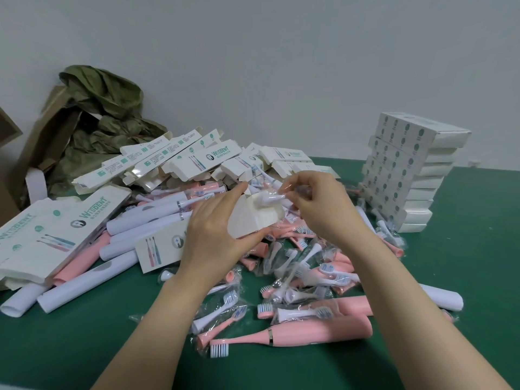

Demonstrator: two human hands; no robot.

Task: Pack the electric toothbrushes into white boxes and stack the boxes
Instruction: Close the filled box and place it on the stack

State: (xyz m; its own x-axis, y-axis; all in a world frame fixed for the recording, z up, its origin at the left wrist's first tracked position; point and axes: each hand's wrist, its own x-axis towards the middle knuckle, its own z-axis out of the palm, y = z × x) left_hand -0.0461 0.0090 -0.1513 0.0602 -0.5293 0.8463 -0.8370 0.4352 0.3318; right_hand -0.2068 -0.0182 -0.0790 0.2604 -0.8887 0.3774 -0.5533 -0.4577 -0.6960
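One box mid-load rn. Our left hand [213,232] grips the white box [253,218]: index finger along the top edge, thumb under the lower edge, fingers curled round it. Open end w/ flaps out faces the right fingers. Our right hand [323,204] pinches a bagged brush head [271,199], thumb and fingertips clamped on the clear wrap. The head sits at the box mouth, between the two sets of fingers, touching the flap. Can't tell if a handle is already inside, interior is hidden.

Step, as we read it: feeding the spare head into the box, pre-closure.

Next move needs:
- head lined up w/ the box's long axis, else the wrap prob snags on the flaps
- left grip firm but not crushing, thin card will buckle
- right fingers let go only once the head is past the mouth
- then tuck the flaps and close
- then carry it to the stack of closed boxes [408,175], well beyond the right fingers, on the green table [450,305]. Stack looks to lean a bit (maybe lens), so set down gently and square.

Progress est: far from done. Pink toothbrush [309,333] lies near the right forearm, loose bagged heads [304,266] below both sets of fingers, white handles [146,229] just left of the left fingers. Empty open boxes [183,159] are piled beyond the left fingertips.
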